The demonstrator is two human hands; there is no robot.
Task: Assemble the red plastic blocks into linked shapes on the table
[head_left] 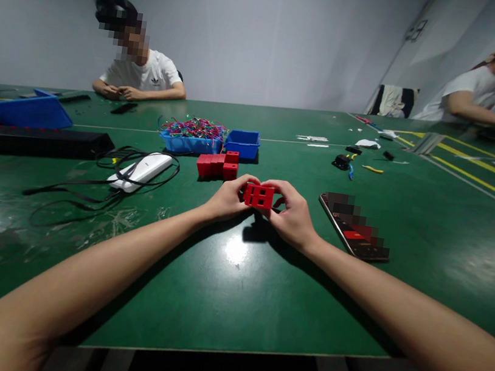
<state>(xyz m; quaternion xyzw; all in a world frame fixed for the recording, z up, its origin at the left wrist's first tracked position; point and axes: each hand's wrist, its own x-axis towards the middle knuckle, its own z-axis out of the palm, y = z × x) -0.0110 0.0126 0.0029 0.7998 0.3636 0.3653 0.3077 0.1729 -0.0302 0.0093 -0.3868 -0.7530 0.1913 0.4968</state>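
Observation:
Between both hands I hold a small red plastic block (pixel 259 197) with square openings, raised a little above the green table (pixel 194 301). My left hand (pixel 229 198) grips its left side, fingers curled behind it. The right side is pinched by the thumb and fingers of my right hand (pixel 292 213). Just beyond my left hand stands a cluster of similar red blocks (pixel 214 166). Behind them are a blue bin (pixel 189 144) heaped with coloured wires and a smaller blue bin (pixel 243 143).
A phone (pixel 354 228) lies right of my hands. Leftward are a white power strip (pixel 141 172) with black cords, a long black bar (pixel 37 140) and a blue tray (pixel 23 108). Small black parts (pixel 342 161) lie at the back right. Two people (pixel 141 75) sit across the table.

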